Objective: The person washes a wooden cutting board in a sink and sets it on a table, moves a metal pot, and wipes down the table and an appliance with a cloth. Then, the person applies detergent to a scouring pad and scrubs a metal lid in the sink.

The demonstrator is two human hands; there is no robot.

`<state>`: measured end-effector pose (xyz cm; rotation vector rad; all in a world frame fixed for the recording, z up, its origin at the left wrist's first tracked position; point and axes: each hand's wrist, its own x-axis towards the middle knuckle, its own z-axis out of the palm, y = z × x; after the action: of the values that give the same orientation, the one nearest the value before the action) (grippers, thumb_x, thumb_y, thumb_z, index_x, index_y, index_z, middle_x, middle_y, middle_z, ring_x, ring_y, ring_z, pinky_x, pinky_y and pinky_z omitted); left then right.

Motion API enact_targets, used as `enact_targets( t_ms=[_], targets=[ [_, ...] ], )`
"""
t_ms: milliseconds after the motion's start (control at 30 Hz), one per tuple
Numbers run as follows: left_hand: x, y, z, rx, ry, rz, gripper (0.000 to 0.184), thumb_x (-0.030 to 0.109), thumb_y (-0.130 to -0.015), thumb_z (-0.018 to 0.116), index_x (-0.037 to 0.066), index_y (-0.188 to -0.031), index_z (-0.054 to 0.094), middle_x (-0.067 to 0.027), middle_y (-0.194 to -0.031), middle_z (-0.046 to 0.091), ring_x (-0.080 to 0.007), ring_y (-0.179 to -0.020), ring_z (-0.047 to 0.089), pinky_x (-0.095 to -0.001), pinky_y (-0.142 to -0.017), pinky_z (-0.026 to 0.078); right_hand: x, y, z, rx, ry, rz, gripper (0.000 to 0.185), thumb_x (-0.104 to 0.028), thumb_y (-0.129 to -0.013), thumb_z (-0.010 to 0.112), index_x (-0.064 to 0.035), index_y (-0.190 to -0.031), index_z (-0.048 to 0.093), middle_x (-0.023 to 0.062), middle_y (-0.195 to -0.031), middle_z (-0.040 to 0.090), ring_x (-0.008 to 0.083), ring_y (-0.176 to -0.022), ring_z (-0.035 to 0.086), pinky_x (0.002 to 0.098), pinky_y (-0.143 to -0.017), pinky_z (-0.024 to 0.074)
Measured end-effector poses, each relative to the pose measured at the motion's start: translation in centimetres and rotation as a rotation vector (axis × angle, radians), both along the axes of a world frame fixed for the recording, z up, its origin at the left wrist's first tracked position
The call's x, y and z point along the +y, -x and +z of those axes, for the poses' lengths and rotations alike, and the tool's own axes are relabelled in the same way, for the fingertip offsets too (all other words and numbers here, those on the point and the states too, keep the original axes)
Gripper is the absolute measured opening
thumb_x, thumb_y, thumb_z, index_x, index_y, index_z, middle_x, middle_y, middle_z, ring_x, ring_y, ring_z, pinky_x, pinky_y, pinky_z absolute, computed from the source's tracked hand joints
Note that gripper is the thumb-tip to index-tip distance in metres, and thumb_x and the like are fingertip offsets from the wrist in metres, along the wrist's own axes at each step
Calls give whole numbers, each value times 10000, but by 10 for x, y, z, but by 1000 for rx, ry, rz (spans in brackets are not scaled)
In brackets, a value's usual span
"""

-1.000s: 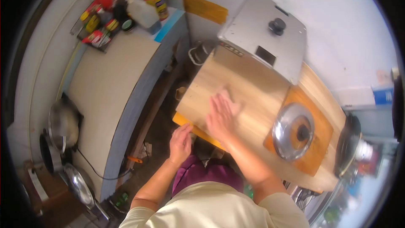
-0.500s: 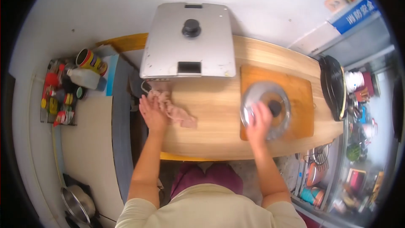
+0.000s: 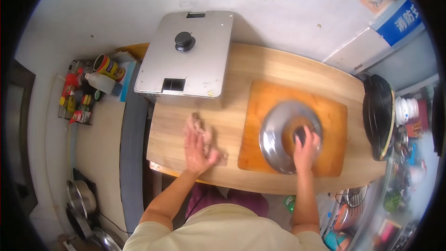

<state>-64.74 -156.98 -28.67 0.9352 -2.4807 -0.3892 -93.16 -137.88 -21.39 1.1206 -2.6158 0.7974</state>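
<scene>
The right hand (image 3: 304, 151) had its fingers clamped on the black knob (image 3: 299, 134) of a round, shiny lid (image 3: 274, 142). The lid was at about the middle of an orange board (image 3: 334, 118), which lay on the right half of the wooden tabletop (image 3: 258, 62), nearer the front edge than the back; blur hid whether the lid's rim touched the board all round or stood slightly tilted. The left hand (image 3: 197, 154) lay palm down on a crumpled pinkish cloth (image 3: 207, 138), its fingers stretched forward and not closed around it, the thumb spread away to the right. The cloth was on the left part of the tabletop, between the left edge and the board, with folds showing past the fingertips and beside the thumb. Behind it, at the back left corner, stood a silver box (image 3: 204, 60) with a black knob of its own on top. A black item (image 3: 375, 116) with a pale strip along one side stood at the right edge. Beyond the left edge, a side tabletop (image 3: 100, 153) carried a whitish jug (image 3: 102, 83) and a yellow and red can (image 3: 109, 68) near its far end, with small bottles beside them, and a metal pot (image 3: 81, 198) near its front left corner.
</scene>
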Motion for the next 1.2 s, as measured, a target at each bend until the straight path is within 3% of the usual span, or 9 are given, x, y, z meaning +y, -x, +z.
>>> enact_targets(
  t_ms=[200, 500, 600, 667, 933, 1067, 1167, 1200],
  targets=[
    [0, 91, 0, 34, -126, -335, 660, 224, -667, 576, -38, -1252, 420, -283, -1328, 346, -436, -1261, 281, -483, -1062, 207, 46, 50, -10, -15, -39, 56, 499, -62, -766, 642, -90, -1237, 478, 183, -1055, 441, 349, -966, 479, 420, -803, 418],
    [36, 160, -4, -129, -131, -280, 650, 207, -694, 530, 18, -1302, 400, -242, -1369, 318, -391, -1297, 243, -451, -1086, 166, 66, 79, -12, 52, -104, -84, 520, -146, -805, 606, -102, -1294, 435, 195, -1286, 397, 372, -1109, 422, 450, -932, 349],
    [45, 190, 0, -149, -93, -309, 656, 225, -702, 543, 24, -1308, 391, -244, -1372, 308, -380, -1307, 230, -444, -1090, 157, 69, 104, -13, -21, -107, -58, 570, -98, -795, 603, -104, -1326, 398, 198, -1356, 340, 360, -1218, 353, 428, -983, 313],
    [32, 207, -2, -193, -49, -342, 654, 243, -729, 548, 27, -1318, 366, -251, -1373, 295, -376, -1313, 217, -443, -1089, 162, 68, 117, -13, -32, -95, -73, 557, -108, -810, 590, -110, -1329, 388, 195, -1365, 323, 368, -1210, 356, 439, -981, 323],
    [-99, 292, -29, -201, 47, 60, 651, 279, -761, 557, -2, -1308, 344, -279, -1369, 274, -423, -1296, 216, -466, -1077, 181, 59, 135, -23, 1, -112, -124, 557, -115, -821, 585, -122, -1336, 374, 179, -1393, 286, 376, -1231, 336, 435, -987, 330],
    [-95, 285, -26, -149, 55, 78, 684, 280, -738, 572, -24, -1305, 339, -310, -1364, 250, -450, -1286, 210, -475, -1069, 195, 54, 138, -22, -20, -79, -126, 581, -112, -810, 594, -107, -1343, 363, 190, -1400, 273, 388, -1229, 337, 448, -987, 321],
    [-57, 238, -7, -13, 83, -13, 718, 279, -703, 591, -19, -1311, 348, -307, -1359, 259, -433, -1291, 215, -474, -1064, 212, 47, 130, -14, 104, -28, -208, 575, -101, -799, 600, -67, -1328, 380, 208, -1389, 287, 387, -1219, 352, 465, -985, 304],
    [-40, 218, -5, -108, 27, -21, 728, 278, -700, 594, -20, -1315, 342, -305, -1361, 258, -431, -1290, 219, -476, -1060, 219, 43, 123, -10, 219, 19, -151, 538, -82, -792, 598, -34, -1297, 417, 219, -1363, 320, 384, -1202, 370, 479, -983, 285]
  ],
)
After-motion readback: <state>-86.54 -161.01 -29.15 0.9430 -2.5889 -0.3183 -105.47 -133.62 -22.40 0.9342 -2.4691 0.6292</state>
